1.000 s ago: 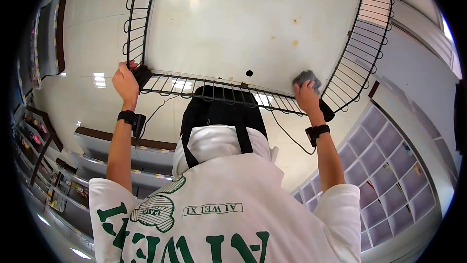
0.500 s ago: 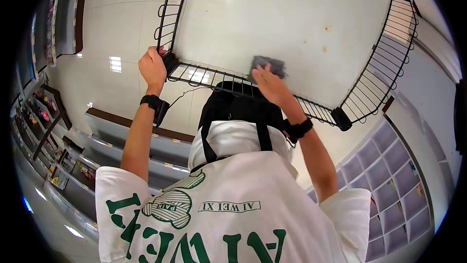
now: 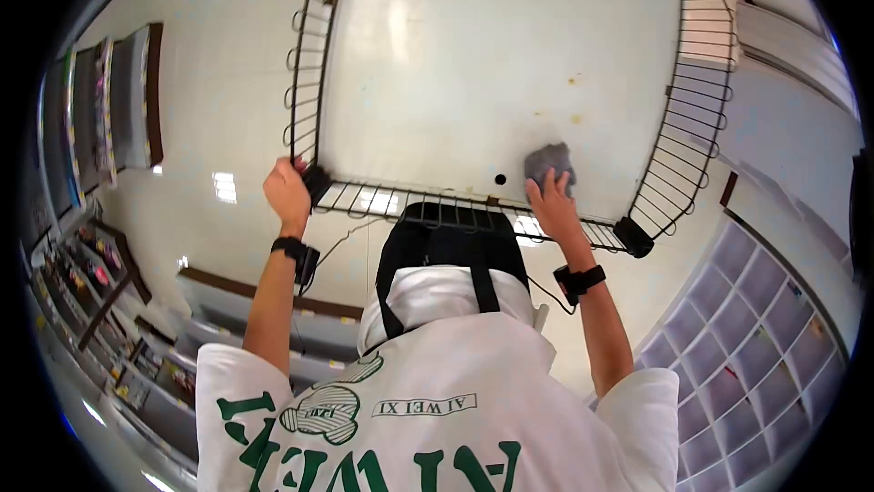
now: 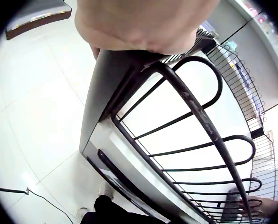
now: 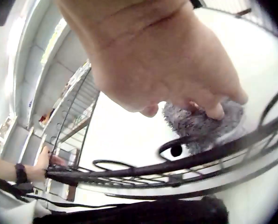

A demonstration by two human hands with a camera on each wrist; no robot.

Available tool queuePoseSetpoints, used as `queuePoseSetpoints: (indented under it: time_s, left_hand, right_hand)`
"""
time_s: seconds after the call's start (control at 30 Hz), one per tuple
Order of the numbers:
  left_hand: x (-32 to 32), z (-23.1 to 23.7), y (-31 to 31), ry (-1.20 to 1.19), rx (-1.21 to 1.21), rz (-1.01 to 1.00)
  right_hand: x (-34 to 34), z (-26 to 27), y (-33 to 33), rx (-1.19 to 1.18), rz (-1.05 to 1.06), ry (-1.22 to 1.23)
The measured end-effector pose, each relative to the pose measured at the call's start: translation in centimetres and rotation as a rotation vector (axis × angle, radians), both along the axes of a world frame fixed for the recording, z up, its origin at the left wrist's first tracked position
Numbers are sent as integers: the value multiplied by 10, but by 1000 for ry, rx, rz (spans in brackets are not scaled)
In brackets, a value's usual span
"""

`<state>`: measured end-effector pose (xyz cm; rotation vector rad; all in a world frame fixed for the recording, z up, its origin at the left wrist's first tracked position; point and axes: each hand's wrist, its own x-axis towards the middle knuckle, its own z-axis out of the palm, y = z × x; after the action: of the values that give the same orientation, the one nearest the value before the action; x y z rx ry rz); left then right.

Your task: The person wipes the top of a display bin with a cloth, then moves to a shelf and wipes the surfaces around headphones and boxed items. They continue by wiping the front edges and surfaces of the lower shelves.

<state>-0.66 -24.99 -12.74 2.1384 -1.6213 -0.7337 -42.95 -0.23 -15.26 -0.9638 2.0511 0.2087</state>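
Note:
My left hand [image 3: 288, 195] grips the black corner post [image 4: 125, 70] of the wire-railed display table; its fingers are mostly hidden in the left wrist view. With fingers spread on top, my right hand [image 3: 554, 205] presses a grey fluffy cloth [image 3: 549, 162] against the white tabletop [image 3: 455, 82], just inside the near rail. The thumb stands off the cloth in the right wrist view. A round black hole [image 3: 500, 180] lies left of the cloth, and a few yellowish stains [image 3: 575, 119] show beyond it.
Black wire rails [image 3: 678, 137] with looped tops border the table at left, right and near side. A thin cable [image 3: 350, 233] hangs beneath the near edge. Store shelves [image 3: 264, 296] stand at left, and a white cubby unit [image 3: 760, 328] at right.
My right hand swept the cloth left toward mid-table, then back right along the near rail. My left hand has kept its hold on the corner while the head view shifted.

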Motion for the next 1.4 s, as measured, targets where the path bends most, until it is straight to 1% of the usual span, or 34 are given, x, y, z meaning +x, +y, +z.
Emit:
queuePoseSetpoints:
  time_s: [0.07, 0.1, 0.13, 0.2, 0.23, 0.3, 0.37, 0.4, 0.47, 0.53, 0.57, 0.63, 0.67, 0.77, 0.8, 0.87, 0.9, 0.93, 1.0, 1.07, 1.1, 1.13, 1.17, 1.23, 1.27, 1.3, 1.33, 1.37, 1.4]
  left_hand:
    - [6, -11, 0, 24, 5, -2]
    - [7, -9, 0, 3, -1, -24]
    - [5, -7, 0, -17, -9, -43]
    - [0, -3, 2, 2, -5, -54]
    - [0, -2, 2, 7, 9, -43]
    - [4, -4, 1, 11, 7, -41]
    - [11, -16, 0, 11, -8, -67]
    - [11, -20, -1, 79, -27, -34]
    - [8, -16, 0, 114, 17, 8]
    - [6, -14, 0, 122, 19, -4]
    - [4, -12, -1, 120, 26, 3]
    - [2, -12, -1, 81, 34, -7]
    - [3, -10, -1, 40, 40, -10]
    - [12, -15, 1, -35, -19, -64]
    - [8, -14, 1, -58, -38, -86]
    - [3, -8, -1, -47, 1, -53]
    - [0, 2, -1, -108, 32, -116]
    - [-1, 1, -1, -96, -2, -97]
    - [2, -2, -2, -82, 36, -73]
    - [3, -2, -2, -132, -6, -113]
    - [1, 3, -3, -94, -26, -96]
    - [0, 4, -2, -106, -8, -83]
    - [0, 2, -2, -100, -12, -91]
    - [3, 1, -2, -76, 1, -127]
    - [5, 1, -1, -58, 21, -147]
    - [8, 11, -1, 68, 35, -135]
    - [18, 25, 0, 135, 123, -193]
    - [35, 18, 12, 127, 80, -224]
    - [56, 4, 20, 116, 20, -252]
  right_hand:
    - [-38, 9, 19, 38, -61, 180]
    - [-57, 9, 32, 33, -92, 223]
    - [-79, 1, 47, 79, -142, 245]
    - [-118, -26, 85, 14, -199, 277]
    - [-126, -33, 95, 10, -212, 283]
    - [-134, -43, 99, -22, -111, 400]
    - [-135, -48, 94, -34, -188, 408]
    - [-131, -47, 93, -25, -247, 402]
    - [-129, -43, 89, -42, -305, 387]
    - [-128, -38, 85, -1, -331, 354]
    - [-128, -39, 87, -1, -338, 355]
    - [-126, -43, 90, -74, -342, 363]
    - [-125, -42, 91, -55, -266, 408]
    - [-121, -29, 71, 30, -264, 392]
    - [-112, -16, 57, 2, -181, 411]
    - [-89, -7, 23, 18, -153, 360]
    - [-72, -5, 8, -11, -93, 352]
    - [-50, -3, -10, -45, -31, 345]
    - [1, 4, -55, -105, 36, 314]
    - [59, 7, -96, -174, 68, 196]
    - [93, 10, -117, -208, 109, 200]
    - [125, 16, -138, -184, 139, 176]
    - [153, 21, -156, -219, 150, 103]
    - [208, 34, -189, -238, 266, 61]
    - [231, 24, -195, -271, 294, 99]
    - [250, 21, -202, -331, 297, 78]
    - [264, 23, -203, -385, 304, 57]
    - [273, 18, -196, -390, 321, 82]
    - [277, 10, -195, -463, 350, 33]
